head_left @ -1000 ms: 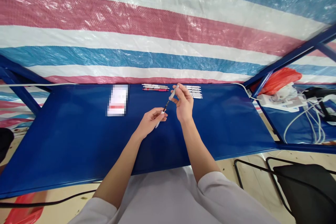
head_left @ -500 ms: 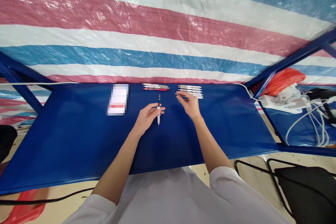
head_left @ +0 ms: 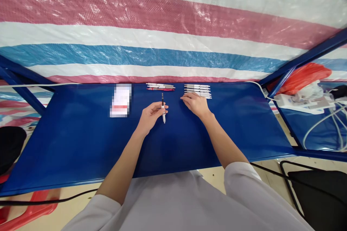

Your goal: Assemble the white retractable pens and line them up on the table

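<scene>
Pinching white barrel [head_left: 164, 118] in left hand [head_left: 149, 116], probably to leave dark refill [head_left: 162, 99] exposed. At white pens [head_left: 197, 86] with right hand [head_left: 197, 105]; cannot tell its grip.

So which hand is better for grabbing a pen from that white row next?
Probably the right hand: it's beside the row of white pens, though whether it holds anything is hidden. The left hand is farther away and holds a pen with dark refill showing.

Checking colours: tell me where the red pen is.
In the head view, the red pen lies near the far edge of the blue table, left of centre, just in front of paler pens and beyond the left hand.
</scene>
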Available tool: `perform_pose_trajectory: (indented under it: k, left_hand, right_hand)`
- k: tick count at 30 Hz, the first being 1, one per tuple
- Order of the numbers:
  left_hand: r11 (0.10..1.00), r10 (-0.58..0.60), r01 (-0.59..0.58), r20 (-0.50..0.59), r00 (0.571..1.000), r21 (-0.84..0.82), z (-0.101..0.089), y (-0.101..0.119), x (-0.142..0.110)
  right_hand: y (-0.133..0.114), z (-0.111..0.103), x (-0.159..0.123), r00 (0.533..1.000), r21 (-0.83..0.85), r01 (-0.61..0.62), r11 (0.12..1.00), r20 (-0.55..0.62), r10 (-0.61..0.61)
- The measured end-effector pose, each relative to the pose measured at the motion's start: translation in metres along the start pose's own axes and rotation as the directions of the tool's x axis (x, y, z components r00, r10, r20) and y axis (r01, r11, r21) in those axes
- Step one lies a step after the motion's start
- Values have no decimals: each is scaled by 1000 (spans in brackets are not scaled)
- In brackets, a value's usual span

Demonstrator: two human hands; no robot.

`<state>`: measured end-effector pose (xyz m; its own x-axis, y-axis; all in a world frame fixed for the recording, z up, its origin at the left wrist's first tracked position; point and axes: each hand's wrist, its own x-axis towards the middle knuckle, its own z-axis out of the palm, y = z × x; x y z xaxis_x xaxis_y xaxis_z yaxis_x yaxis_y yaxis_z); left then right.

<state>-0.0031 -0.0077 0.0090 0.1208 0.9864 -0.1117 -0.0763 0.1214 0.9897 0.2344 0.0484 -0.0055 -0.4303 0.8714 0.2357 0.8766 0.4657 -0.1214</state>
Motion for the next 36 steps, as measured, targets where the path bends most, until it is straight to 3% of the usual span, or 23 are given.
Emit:
perform_pose_trajectory:
  k: [18, 21, 24, 27, 30, 33, 36]
  left_hand:
    - [999, -24, 23, -32, 999, -23, 2, 0, -1]
    - [998, -37, 35, -29, 999, -44, 1, -1, -1]
    - [999, -26, 25, -30, 999, -47, 1, 0, -3]
    - [1000, 3, -3, -15, 1000, -18, 1, 2, -7]
    - [999, 24, -25, 10, 1000, 28, 2, 3, -12]
    - [996, 45, -46, 21, 999, 72, 2, 6, -16]
    - [992, 58, -62, 31, 998, 114, 3, 8, -21]
  right_hand:
    - [3, -8, 7, 998, -59, 50, 997, 40, -47]
    - [0, -10, 7, 1000, 8, 27, 1000, 7, -27]
    - [-14, -16, 6, 996, 206, -39, 978, -72, 55]
    - [-36, -22, 5, 973, 555, -59, 830, -155, 173]
    - [-61, -28, 5, 942, 827, -75, 557, -124, 311]
    - [-78, -32, 5, 905, 962, -101, 254, -17, 426]
    - [-88, -35, 3, 887, 994, -108, -8, 100, 451]
